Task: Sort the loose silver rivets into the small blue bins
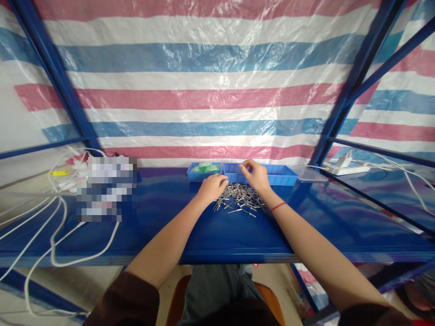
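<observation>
A loose pile of pop rivets (242,194), thin and silvery with long stems, lies on the blue table. My left hand (211,188) is at the pile's left edge, its fingertips drawn together. Whatever those fingers hold is hidden or too small to name. Over the front wall of the long blue tray (282,175), behind the pile, is my right hand (256,176). Its thumb and forefinger are bent towards each other in a pinch, and I cannot make out what is between them. A red string circles the right wrist.
Left of the long tray stands a smaller blue bin (190,172) holding green-and-white packets (205,167). A clear plastic lid (311,174) lies to the right. White cables (63,226) trail over the table's left side. A power strip (348,166) sits at the right, beside the blue frame.
</observation>
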The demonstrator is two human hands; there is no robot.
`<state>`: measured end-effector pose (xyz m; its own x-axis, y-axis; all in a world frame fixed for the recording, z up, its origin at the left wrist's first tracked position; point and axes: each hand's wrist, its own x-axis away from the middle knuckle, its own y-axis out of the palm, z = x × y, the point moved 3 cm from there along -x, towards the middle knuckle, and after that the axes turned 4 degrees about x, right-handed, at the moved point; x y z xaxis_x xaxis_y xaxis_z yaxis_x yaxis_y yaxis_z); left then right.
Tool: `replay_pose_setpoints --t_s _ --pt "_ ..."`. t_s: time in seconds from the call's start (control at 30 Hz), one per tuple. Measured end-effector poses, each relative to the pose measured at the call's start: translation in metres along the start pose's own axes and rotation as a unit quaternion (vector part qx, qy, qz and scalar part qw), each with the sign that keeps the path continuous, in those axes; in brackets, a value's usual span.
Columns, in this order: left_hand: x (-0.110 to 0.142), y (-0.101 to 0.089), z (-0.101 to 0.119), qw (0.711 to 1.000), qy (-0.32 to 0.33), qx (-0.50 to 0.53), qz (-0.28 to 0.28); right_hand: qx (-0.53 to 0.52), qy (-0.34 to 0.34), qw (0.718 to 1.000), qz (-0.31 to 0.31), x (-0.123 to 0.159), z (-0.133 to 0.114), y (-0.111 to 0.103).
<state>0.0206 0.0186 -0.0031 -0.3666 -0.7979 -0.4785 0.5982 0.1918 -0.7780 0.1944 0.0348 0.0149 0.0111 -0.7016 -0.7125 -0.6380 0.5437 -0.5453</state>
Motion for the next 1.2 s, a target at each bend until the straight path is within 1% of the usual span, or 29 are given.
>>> replay_pose_setpoints --t_s 0.1,0.2,0.3,0.37,0.47,0.57,0.73,0.9,1.1,1.2 --pt "0.004 0.002 0.002 0.998 0.007 -0.061 -0.025 0.108 0.009 0.994 0.019 -0.004 0.013 0.002" --pt "0.005 0.007 0.007 0.995 0.017 -0.093 -0.040 0.140 -0.005 0.990 0.023 -0.004 0.014 0.003" --pt "0.003 0.013 0.011 0.993 0.025 -0.098 -0.056 0.112 -0.030 0.993 0.028 -0.001 0.003 0.003" --pt "0.002 0.015 0.013 0.994 0.025 -0.091 -0.057 0.089 -0.044 0.995 0.015 0.002 -0.007 0.002" --pt "0.003 0.015 0.013 0.996 0.013 -0.074 -0.057 0.059 -0.055 0.996 -0.030 0.007 -0.018 0.003" --pt "0.004 0.014 0.013 0.997 -0.007 -0.060 -0.050 0.034 -0.043 0.995 -0.085 0.011 -0.022 0.002" --pt "0.003 0.012 0.013 0.999 -0.027 -0.031 -0.020 0.003 -0.023 0.988 -0.150 0.015 -0.023 0.003" --pt "0.002 0.012 0.008 0.999 -0.032 0.002 -0.012 -0.035 -0.006 0.978 -0.206 0.018 -0.020 0.008" --pt "0.002 0.013 0.005 0.999 -0.021 0.038 -0.002 -0.062 0.011 0.977 -0.205 0.017 -0.014 0.011" --pt "0.002 0.013 0.006 0.999 -0.017 0.050 -0.007 -0.080 0.006 0.974 -0.212 0.016 -0.012 0.012"
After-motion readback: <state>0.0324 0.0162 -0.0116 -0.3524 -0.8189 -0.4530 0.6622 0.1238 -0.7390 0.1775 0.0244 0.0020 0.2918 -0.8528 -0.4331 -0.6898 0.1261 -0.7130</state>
